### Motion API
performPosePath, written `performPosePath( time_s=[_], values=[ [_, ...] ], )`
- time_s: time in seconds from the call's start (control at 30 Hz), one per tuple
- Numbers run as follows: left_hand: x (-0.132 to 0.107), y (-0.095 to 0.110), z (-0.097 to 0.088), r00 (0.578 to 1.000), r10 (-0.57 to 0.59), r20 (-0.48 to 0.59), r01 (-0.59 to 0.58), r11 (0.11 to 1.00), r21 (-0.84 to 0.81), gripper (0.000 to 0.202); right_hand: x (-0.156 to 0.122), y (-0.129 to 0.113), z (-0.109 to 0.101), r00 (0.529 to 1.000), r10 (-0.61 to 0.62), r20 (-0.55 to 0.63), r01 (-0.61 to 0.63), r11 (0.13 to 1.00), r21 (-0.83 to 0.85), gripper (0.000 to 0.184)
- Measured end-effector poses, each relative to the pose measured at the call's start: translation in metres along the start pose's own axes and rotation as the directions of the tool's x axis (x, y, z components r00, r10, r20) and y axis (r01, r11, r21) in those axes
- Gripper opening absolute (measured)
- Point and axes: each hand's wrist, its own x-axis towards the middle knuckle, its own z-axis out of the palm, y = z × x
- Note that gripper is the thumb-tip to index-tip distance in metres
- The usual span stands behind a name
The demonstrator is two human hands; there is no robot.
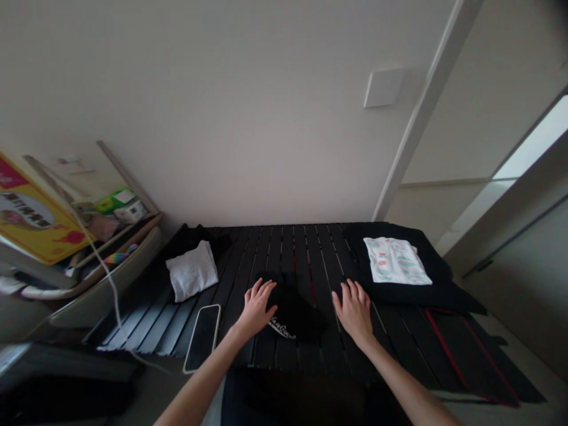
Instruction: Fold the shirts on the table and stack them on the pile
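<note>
A small black cloth item with white lettering along its lower left edge lies on the dark slatted table, in front of my body. On its left edge rests my left hand, palm down, fingers stretched forward and the thumb apart. To the right of the cloth my right hand is lowered over the slats, palm down, its fingers spread and holding nothing. How firmly either hand presses cannot be made out.
Left on the table are a grey folded cloth over dark fabric and a phone near the front edge. At right, a white printed cloth tops folded black fabric. A white cable hangs beside a cart with a yellow box.
</note>
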Motion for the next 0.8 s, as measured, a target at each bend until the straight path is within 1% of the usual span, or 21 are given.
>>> performPosePath(
  time_s=[0.03,0.07,0.13,0.2,0.3,0.37,0.43,0.47,0.53,0.57,0.6,0.63,0.7,0.73,0.77,0.8],
  values=[
    [0.0,0.001,0.004,0.998,-0.033,0.056,0.031,0.999,0.03,0.066,0.0,0.001,0.0,1.0,-0.027,-0.005,0.027,0.999,0.023,0.048],
    [0.002,0.002,0.007,0.993,-0.083,0.089,0.078,0.995,0.057,0.069,-0.001,0.001,-0.001,0.998,-0.061,-0.007,0.061,0.997,0.052,0.046],
    [0.006,0.002,0.011,0.982,-0.15,0.116,0.138,0.985,0.106,0.065,-0.001,0.003,-0.003,0.989,-0.15,-0.002,0.149,0.981,0.126,0.041],
    [0.01,0.003,0.012,0.984,-0.134,0.116,0.116,0.983,0.145,0.052,0.0,0.004,-0.007,0.971,-0.239,0.014,0.231,0.951,0.208,0.036],
    [0.01,0.009,0.011,0.991,-0.077,0.108,0.057,0.983,0.175,0.031,-0.004,-0.001,-0.015,0.944,-0.327,0.048,0.296,0.902,0.315,0.033],
    [0.007,0.014,0.012,0.993,-0.075,0.088,0.058,0.982,0.182,0.027,-0.012,-0.011,-0.022,0.923,-0.377,0.078,0.323,0.869,0.375,0.033],
    [0.0,0.021,0.013,0.995,-0.088,0.036,0.081,0.981,0.176,0.027,-0.025,-0.026,-0.027,0.908,-0.404,0.113,0.323,0.846,0.423,0.035],
    [-0.004,0.024,0.013,0.995,-0.099,-0.003,0.099,0.981,0.167,0.026,-0.033,-0.035,-0.029,0.909,-0.395,0.132,0.303,0.844,0.442,0.033],
    [-0.014,0.033,0.014,0.988,-0.127,-0.086,0.137,0.982,0.128,0.025,-0.048,-0.052,-0.033,0.928,-0.336,0.162,0.225,0.851,0.474,0.02],
    [-0.021,0.037,0.014,0.984,-0.138,-0.111,0.148,0.984,0.096,0.025,-0.053,-0.061,-0.034,0.94,-0.294,0.171,0.177,0.851,0.494,0.017],
    [-0.027,0.043,0.013,0.984,-0.139,-0.11,0.146,0.988,0.055,0.024,-0.057,-0.068,-0.037,0.952,-0.252,0.176,0.128,0.846,0.518,0.017],
    [-0.035,0.048,0.012,0.989,-0.126,-0.078,0.126,0.992,0.005,0.022,-0.058,-0.075,-0.041,0.962,-0.208,0.179,0.079,0.833,0.547,0.019],
    [-0.049,0.06,0.011,0.998,-0.043,0.045,0.048,0.992,-0.116,0.022,-0.056,-0.088,-0.053,0.973,-0.126,0.192,-0.023,0.779,0.626,0.019],
    [-0.056,0.066,0.011,0.995,0.014,0.102,0.004,0.985,-0.174,0.03,-0.054,-0.094,-0.061,0.974,-0.087,0.207,-0.077,0.736,0.673,0.017],
    [-0.061,0.072,0.01,0.989,0.065,0.137,-0.033,0.974,-0.224,0.04,-0.05,-0.1,-0.072,0.971,-0.063,0.23,-0.127,0.682,0.72,0.014],
    [-0.064,0.077,0.009,0.985,0.092,0.143,-0.052,0.963,-0.266,0.047,-0.046,-0.106,-0.084,0.964,-0.064,0.257,-0.162,0.623,0.766,0.013]
  ],
)
